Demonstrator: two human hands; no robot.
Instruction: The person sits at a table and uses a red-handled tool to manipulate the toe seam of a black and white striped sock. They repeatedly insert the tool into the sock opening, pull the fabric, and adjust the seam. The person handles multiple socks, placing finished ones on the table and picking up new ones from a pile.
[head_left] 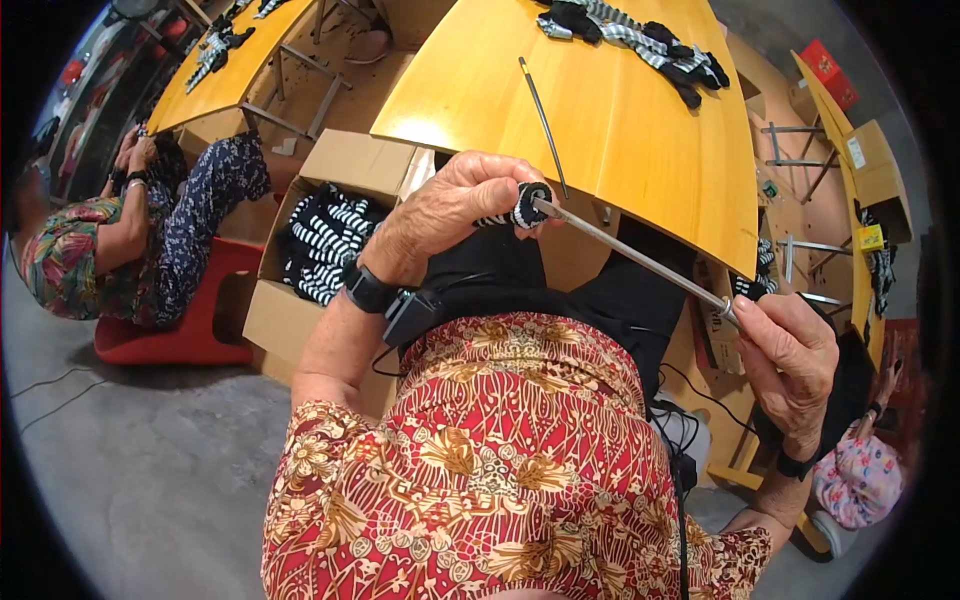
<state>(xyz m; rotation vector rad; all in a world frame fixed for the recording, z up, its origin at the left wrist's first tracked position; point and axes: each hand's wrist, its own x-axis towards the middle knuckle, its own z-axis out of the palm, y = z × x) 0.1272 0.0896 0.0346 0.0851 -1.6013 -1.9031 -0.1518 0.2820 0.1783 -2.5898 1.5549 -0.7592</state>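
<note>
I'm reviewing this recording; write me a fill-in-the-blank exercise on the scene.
A knit item is in the person's ____.
The metal rod has its ringed end in the person's ____.
The left-side carton holds black-and-white knitwear with a ____ pattern.
The chair on the left is coloured ____.

Missing words: left hand; right hand; striped; red.

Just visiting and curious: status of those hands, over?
Left hand holding striped knit piece. Right hand gripping metal rod, tip at the knit. Nothing visibly blocking the rod.

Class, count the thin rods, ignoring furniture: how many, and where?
2: a silver rod, between the left hand and right hand; a dark rod, on the central yellow table. Others may be hidden.
</note>
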